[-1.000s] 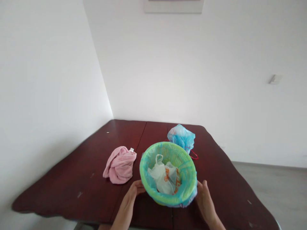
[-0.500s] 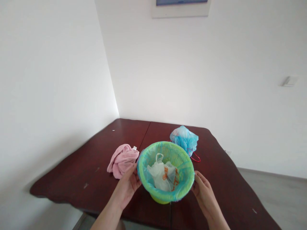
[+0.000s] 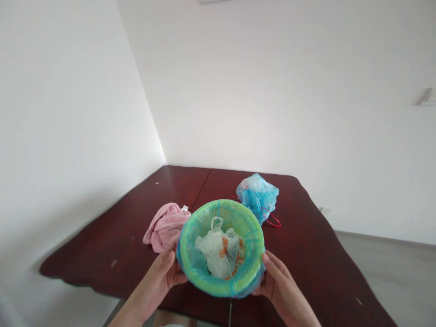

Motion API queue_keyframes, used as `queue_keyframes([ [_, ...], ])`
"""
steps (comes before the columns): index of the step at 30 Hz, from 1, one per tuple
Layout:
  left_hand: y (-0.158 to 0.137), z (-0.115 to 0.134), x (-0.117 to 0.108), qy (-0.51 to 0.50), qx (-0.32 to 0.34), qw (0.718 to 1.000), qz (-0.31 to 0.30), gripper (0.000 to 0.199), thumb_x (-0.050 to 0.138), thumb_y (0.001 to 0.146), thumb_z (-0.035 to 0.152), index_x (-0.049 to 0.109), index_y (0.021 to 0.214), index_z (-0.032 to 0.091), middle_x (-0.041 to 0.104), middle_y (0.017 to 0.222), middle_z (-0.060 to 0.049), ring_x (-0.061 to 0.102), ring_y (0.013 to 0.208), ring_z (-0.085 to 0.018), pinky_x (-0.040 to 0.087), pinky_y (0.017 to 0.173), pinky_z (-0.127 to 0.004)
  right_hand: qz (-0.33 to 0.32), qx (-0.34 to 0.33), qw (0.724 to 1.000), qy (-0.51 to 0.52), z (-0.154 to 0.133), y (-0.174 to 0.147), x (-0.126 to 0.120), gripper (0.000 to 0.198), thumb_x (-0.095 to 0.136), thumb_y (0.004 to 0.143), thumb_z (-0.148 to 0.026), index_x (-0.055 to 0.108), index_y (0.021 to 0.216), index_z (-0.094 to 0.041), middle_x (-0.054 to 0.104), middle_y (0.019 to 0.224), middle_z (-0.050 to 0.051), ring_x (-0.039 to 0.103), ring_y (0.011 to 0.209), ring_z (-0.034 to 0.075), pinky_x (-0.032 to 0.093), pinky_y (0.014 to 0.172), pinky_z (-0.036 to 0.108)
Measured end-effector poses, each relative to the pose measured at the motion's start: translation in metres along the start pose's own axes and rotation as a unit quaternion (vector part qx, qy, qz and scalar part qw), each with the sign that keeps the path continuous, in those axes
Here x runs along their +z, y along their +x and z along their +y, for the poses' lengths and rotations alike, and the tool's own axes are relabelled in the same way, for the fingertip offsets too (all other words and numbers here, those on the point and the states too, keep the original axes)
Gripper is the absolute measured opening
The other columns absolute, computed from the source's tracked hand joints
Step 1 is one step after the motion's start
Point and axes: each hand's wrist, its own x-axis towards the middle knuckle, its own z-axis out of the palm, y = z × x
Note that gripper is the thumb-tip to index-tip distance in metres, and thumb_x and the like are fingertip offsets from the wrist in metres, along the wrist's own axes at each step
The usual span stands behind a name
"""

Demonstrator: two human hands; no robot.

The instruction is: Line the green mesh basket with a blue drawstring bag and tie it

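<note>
I hold a round green basket between my two sets of fingers: my left hand grasps its left side, my right hand its right. Its open mouth tips up toward me, with a thin, see-through blue liner draped over the rim. Inside, midway between the fingers, lies a crumpled white plastic bag with orange lettering. Just beyond the left fingers, a pink cloth lies bunched on the dark red table. Farther ahead of the right fingers sits a blue plastic bag with a red cord. I cannot tell whether the basket's base touches the table.
</note>
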Motion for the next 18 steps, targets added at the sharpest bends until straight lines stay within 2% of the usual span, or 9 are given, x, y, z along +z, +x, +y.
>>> queue_keyframes([
  [2,-0.003,-0.010,-0.004,0.027,-0.014,1.000,0.007,0.078,0.107,0.086,0.066,0.079,0.145,0.025,0.081,0.097,-0.004,0.078,0.076,-0.020,0.069,0.065,-0.029,-0.038,0.002,0.999,-0.031,-0.001,-0.003,0.003,0.060,0.097,0.100,-0.067,0.084,0.132,-0.017,0.087,0.101,0.011,0.082,0.075,0.019,0.074,0.072,0.034],
  [4,-0.004,-0.020,-0.006,0.053,-0.018,0.998,0.014,0.074,0.111,0.078,0.070,0.083,0.124,0.020,0.069,0.077,0.001,0.060,0.057,-0.011,0.055,0.053,-0.022,-0.052,-0.003,0.997,-0.049,0.000,-0.005,0.004,0.060,0.097,0.099,-0.067,0.086,0.126,-0.015,0.086,0.096,0.011,0.080,0.071,0.017,0.073,0.071,0.030],
  [6,-0.005,-0.028,-0.005,0.072,-0.013,0.997,0.019,0.073,0.110,0.073,0.077,0.080,0.101,0.017,0.058,0.065,0.005,0.043,0.051,-0.007,0.042,0.050,-0.020,-0.046,-0.008,0.997,-0.057,0.000,-0.006,0.006,0.060,0.099,0.097,-0.069,0.087,0.118,-0.014,0.084,0.089,0.010,0.076,0.065,0.014,0.071,0.067,0.027],
  [9,-0.009,-0.031,-0.002,0.092,-0.022,0.995,0.027,0.077,0.106,0.072,0.086,0.070,0.081,0.018,0.049,0.057,0.007,0.036,0.051,-0.007,0.034,0.053,-0.022,-0.013,-0.009,0.998,-0.066,0.002,-0.007,0.011,0.065,0.103,0.089,-0.073,0.086,0.109,-0.014,0.080,0.083,0.008,0.070,0.061,0.012,0.069,0.064,0.028],
  [11,-0.013,-0.026,0.000,0.106,-0.033,0.993,0.036,0.079,0.104,0.073,0.087,0.065,0.076,0.019,0.050,0.055,0.006,0.037,0.053,-0.008,0.032,0.056,-0.023,0.029,-0.011,0.998,-0.063,0.002,-0.008,0.016,0.068,0.107,0.082,-0.076,0.082,0.100,-0.015,0.074,0.076,0.004,0.061,0.056,0.009,0.066,0.061,0.028],
  [14,-0.020,-0.011,0.003,0.122,-0.047,0.991,0.032,0.081,0.100,0.077,0.090,0.057,0.069,0.021,0.041,0.047,0.008,0.027,0.049,-0.007,0.023,0.054,-0.023,0.091,-0.026,0.994,-0.046,0.001,-0.012,0.028,0.071,0.107,0.078,-0.080,0.070,0.083,-0.020,0.052,0.054,-0.008,0.037,0.048,0.004,0.062,0.059,0.027],
  [16,-0.020,0.003,0.008,0.114,-0.033,0.993,0.015,0.080,0.094,0.084,0.090,0.054,0.066,0.023,0.030,0.044,0.010,0.018,0.048,-0.006,0.020,0.052,-0.024,0.110,-0.041,0.992,-0.035,-0.001,-0.014,0.037,0.072,0.106,0.079,-0.079,0.061,0.075,-0.023,0.039,0.047,-0.013,0.025,0.046,0.004,0.063,0.060,0.027],
  [18,-0.017,0.015,0.012,0.110,-0.005,0.994,0.007,0.078,0.089,0.092,0.087,0.052,0.065,0.023,0.028,0.044,0.010,0.016,0.047,-0.006,0.020,0.051,-0.024,0.119,-0.051,0.991,-0.026,-0.003,-0.015,0.044,0.074,0.106,0.080,-0.078,0.057,0.072,-0.024,0.035,0.045,-0.014,0.019,0.045,0.003,0.063,0.060,0.028],
])
